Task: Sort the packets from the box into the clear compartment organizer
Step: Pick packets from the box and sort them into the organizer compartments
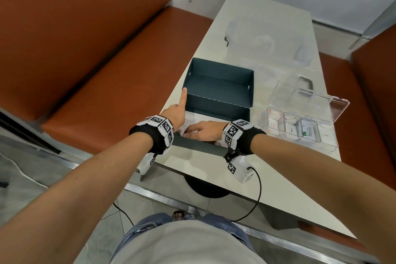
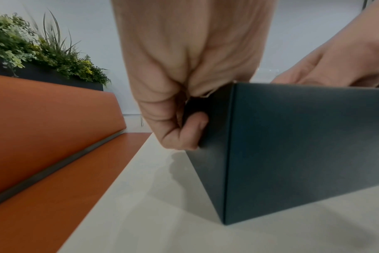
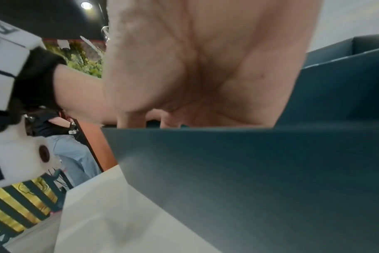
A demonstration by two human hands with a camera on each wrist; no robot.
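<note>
Picking step: left hand [image 1: 174, 111] steadies the dark box [image 1: 216, 96] at its left wall, forefinger straight, other fingers curled; right hand [image 1: 203, 129], fingers spread flat on the packets [image 1: 194, 119] under both hands, likely must pinch one and carry it rightward to the clear organizer [image 1: 300, 126].

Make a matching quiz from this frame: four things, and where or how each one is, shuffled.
Things
1. left hand
2. right hand
3. box
4. organizer

Places or states
A. clear, lid open, on the table to the right of the box, some packets already in it
B. dark teal, lid folded back, open on the table
C. at the box's left corner, index finger up along the lid's edge
D. reaching into the box, fingers on the white packets

Pairs: 1-C, 2-D, 3-B, 4-A
</note>
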